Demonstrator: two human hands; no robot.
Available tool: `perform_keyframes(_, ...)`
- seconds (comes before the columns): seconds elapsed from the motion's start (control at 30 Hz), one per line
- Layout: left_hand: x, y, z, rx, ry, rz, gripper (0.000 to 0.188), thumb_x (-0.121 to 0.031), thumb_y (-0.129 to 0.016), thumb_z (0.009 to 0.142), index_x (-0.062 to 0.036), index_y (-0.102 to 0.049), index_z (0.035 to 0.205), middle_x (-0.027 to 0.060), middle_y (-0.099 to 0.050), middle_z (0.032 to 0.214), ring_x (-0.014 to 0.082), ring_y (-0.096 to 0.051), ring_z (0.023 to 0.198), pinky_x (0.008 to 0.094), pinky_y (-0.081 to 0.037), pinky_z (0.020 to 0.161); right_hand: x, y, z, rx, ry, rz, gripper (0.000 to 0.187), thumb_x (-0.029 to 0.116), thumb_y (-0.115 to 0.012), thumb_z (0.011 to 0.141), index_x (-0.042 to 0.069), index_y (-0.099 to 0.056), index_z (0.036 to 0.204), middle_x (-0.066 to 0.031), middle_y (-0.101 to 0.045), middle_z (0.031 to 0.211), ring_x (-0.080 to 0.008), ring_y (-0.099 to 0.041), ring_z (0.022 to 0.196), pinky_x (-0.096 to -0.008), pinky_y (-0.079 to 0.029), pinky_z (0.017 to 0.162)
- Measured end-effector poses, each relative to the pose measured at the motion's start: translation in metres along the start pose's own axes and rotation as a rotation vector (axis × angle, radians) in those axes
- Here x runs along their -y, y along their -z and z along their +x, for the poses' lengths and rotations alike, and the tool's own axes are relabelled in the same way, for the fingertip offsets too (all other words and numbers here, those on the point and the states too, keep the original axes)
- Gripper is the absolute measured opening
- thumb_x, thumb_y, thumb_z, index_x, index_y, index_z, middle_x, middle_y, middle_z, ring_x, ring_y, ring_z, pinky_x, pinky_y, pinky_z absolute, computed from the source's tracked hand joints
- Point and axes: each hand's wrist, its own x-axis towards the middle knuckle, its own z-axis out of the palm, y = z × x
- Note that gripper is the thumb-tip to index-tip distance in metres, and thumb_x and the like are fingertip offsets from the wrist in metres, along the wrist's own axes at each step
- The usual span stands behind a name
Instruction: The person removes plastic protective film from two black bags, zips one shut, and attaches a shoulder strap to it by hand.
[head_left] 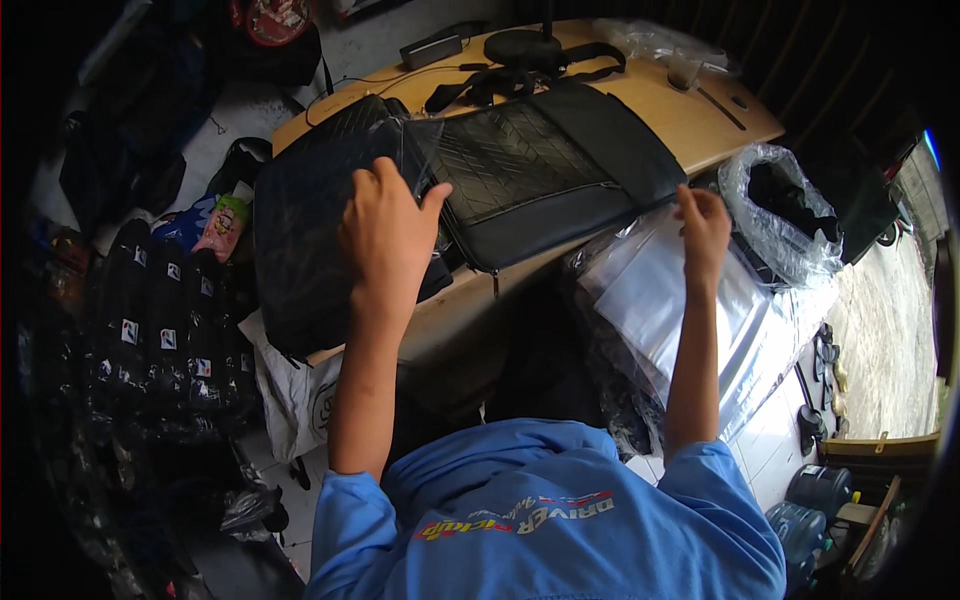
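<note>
A flat black bag (570, 200) with a chevron-patterned panel lies across the wooden table, its near edge at the table's front. My right hand (704, 230) has its fingertips pinched together at the bag's right corner. To the left, my left hand (390, 225) rests over a second dark bag (310, 215) with a clear plastic cover on it. The left thumb stands apart from the fingers, which are partly bent. Its palm side is hidden. A zip pull (496, 283) hangs from the near edge of the patterned bag.
The wooden table (740, 125) holds black straps (595, 65), a dark box (431, 50) and a clear cup (684, 74). Clear plastic sleeves (670, 300) are stacked right of me. Plastic-wrapped black goods (165, 320) stand at left. Blue water jugs (797, 530) sit at lower right.
</note>
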Motion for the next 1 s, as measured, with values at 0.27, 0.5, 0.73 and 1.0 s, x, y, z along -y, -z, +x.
perform_keyframes(0.27,0.003,-0.014,-0.008,0.376,0.002,0.012,0.012,-0.001,-0.061,0.078,-0.0004,-0.057,0.088,0.0164,-0.065,0.083,0.0363,-0.066,0.079,0.0446,-0.054,0.069,0.014,-0.017,0.118,0.713,-0.134,-0.552,0.066,0.045,-0.075,0.072,-0.010,-0.061,0.106,-0.0179,-0.067,0.096,-0.0223,-0.066,0.084,-0.0295,-0.051,0.073)
perform_keyframes(0.5,0.024,0.009,-0.028,0.282,-0.101,-0.392,0.033,0.008,-0.053,0.076,0.0024,-0.061,0.107,0.0209,-0.064,0.095,0.0380,-0.062,0.087,0.0425,-0.050,0.076,0.005,0.024,0.094,1.050,-0.404,0.328,0.062,0.013,-0.070,0.075,-0.003,-0.045,0.130,-0.0145,-0.059,0.117,-0.0228,-0.060,0.105,-0.0332,-0.049,0.093)
perform_keyframes(0.73,0.053,0.031,-0.023,0.399,-0.098,-0.572,0.034,0.006,-0.055,0.076,0.0038,-0.061,0.110,0.0197,-0.064,0.102,0.0351,-0.064,0.085,0.0362,-0.050,0.075,-0.011,0.065,0.007,1.073,-0.622,0.754,0.069,0.009,-0.063,0.065,-0.007,-0.041,0.128,-0.0217,-0.059,0.112,-0.0300,-0.066,0.091,-0.0359,-0.059,0.076)
perform_keyframes(1.0,0.047,0.017,-0.050,0.081,0.069,-0.083,0.008,-0.008,-0.064,0.081,-0.0026,-0.061,0.086,0.0151,-0.058,0.075,0.0347,-0.059,0.065,0.0427,-0.048,0.058,0.024,0.067,-0.062,0.585,-0.681,1.159,0.061,0.005,-0.051,0.066,-0.014,-0.041,0.123,-0.0256,-0.059,0.109,-0.0339,-0.065,0.091,-0.0396,-0.057,0.081)
